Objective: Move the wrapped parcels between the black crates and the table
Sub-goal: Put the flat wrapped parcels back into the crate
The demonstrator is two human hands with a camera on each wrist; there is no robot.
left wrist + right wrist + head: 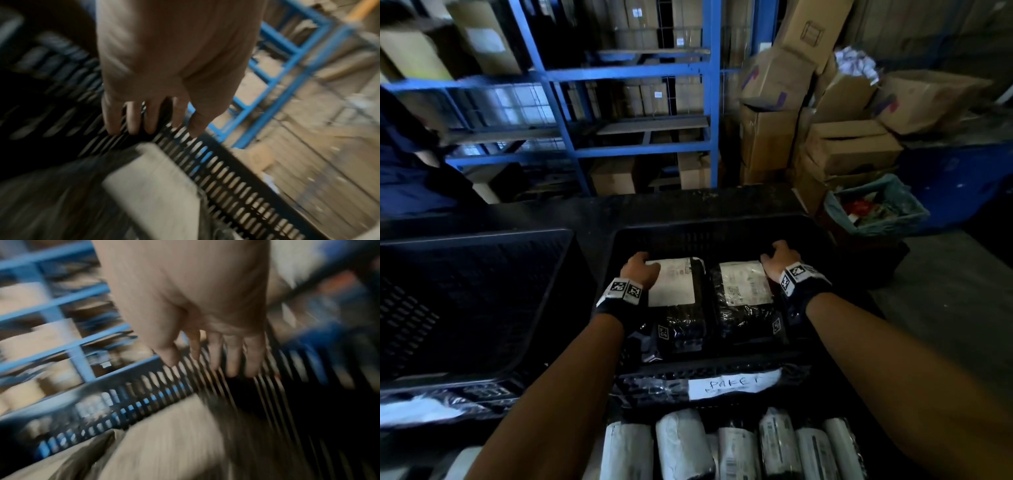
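Note:
Two black-wrapped parcels with white labels lie side by side in the right black crate. My left hand reaches over the far left corner of the left parcel. My right hand reaches over the far right corner of the right parcel. The blurred left wrist view shows the left hand with straight fingers in front of the slotted crate wall, above the parcel, gripping nothing. The right hand hangs the same way above its parcel.
A second black crate stands to the left. Nearest me, a crate marked PAKET holds several rolled parcels. Behind the dark table are blue shelves, stacked cardboard boxes, a lined bin. A person in dark blue stands far left.

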